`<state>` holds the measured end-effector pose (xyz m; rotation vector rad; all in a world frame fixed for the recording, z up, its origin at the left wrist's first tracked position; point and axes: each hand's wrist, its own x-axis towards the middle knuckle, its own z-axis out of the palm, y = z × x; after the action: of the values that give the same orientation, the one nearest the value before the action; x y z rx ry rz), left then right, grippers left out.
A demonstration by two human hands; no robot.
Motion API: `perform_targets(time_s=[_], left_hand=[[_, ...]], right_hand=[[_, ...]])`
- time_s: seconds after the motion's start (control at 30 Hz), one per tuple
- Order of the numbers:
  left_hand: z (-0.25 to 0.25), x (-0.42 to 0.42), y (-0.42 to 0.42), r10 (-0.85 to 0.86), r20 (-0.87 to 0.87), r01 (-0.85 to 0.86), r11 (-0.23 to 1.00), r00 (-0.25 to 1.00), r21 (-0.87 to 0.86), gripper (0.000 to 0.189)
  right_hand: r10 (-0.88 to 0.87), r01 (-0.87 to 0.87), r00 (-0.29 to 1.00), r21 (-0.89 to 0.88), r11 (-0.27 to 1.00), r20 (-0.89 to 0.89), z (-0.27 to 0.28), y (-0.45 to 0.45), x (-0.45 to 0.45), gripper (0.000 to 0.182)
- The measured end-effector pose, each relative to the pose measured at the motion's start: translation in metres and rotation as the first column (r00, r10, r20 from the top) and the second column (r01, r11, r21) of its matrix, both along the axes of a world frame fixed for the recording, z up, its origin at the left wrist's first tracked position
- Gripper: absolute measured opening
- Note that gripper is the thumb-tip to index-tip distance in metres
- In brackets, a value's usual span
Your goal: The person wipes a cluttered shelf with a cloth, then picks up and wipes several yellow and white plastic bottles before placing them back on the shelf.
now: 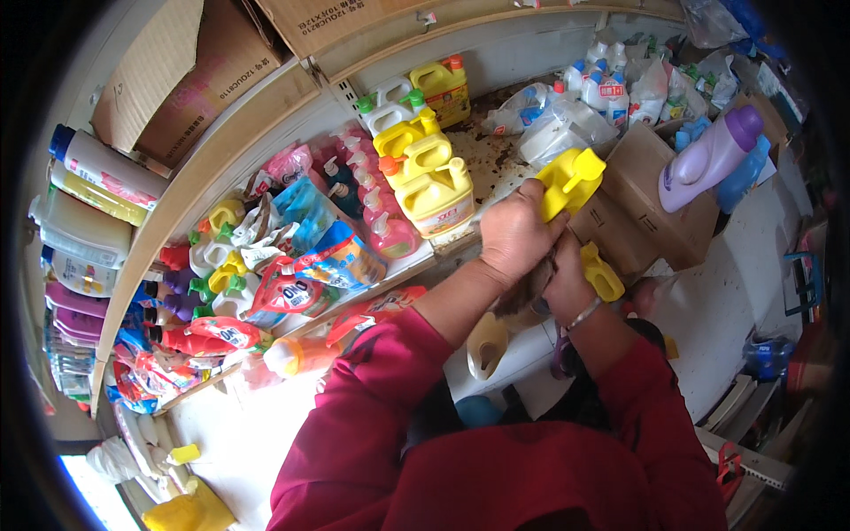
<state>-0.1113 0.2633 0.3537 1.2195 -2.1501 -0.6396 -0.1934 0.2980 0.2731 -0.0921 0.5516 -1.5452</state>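
My left hand [514, 229] is closed around the near side of a bright yellow plastic jug [572, 182], tilted with its capped top away from me. Just below it, my right hand [570, 275] is against a fuzzy brown cloth [528, 292] that hangs between the two hands. Its fingers come up close to the jug's lower end, and the hidden grip shows only in part. Under my right forearm stands another yellow jug [601, 273]. A pale yellow bottle [487, 345] is on the floor below my wrists.
A stained shelf [491, 156] carries yellow jugs [435, 192], pink pump bottles [392, 235] and detergent pouches [342, 259]. Cardboard boxes [654, 199] stand at right beside a large lilac bottle [710, 159]. Bagged white bottles [604, 93] are behind. An upper shelf edge [199, 159] curves at left.
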Motion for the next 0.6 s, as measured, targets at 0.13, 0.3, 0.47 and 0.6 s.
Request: perform_targets(time_s=[0.13,0.3,0.47,0.6], left_hand=[[-0.02,0.018,-0.026,-0.057,0.166,0.046,0.997,0.985,0.068,0.041],[-0.064,0.038,-0.04,-0.144,0.397,0.052,0.971,0.906,0.234,0.044],[-0.115,0.057,-0.05,-0.18,0.451,-0.019,0.916,0.874,0.401,0.049],[-0.159,0.072,-0.049,-0.182,0.474,-0.119,0.835,0.862,0.537,0.054]], right_hand=[[0.185,-0.17,0.971,0.104,0.98,-0.149,0.037,0.029,-0.005,0.037],[0.09,0.01,0.89,0.217,0.976,-0.447,0.072,0.028,-0.061,0.038],[-0.116,0.232,0.795,0.123,0.965,-0.595,0.079,0.024,-0.085,0.037],[-0.134,0.241,0.756,0.082,0.967,-0.64,0.084,0.02,-0.083,0.039]])
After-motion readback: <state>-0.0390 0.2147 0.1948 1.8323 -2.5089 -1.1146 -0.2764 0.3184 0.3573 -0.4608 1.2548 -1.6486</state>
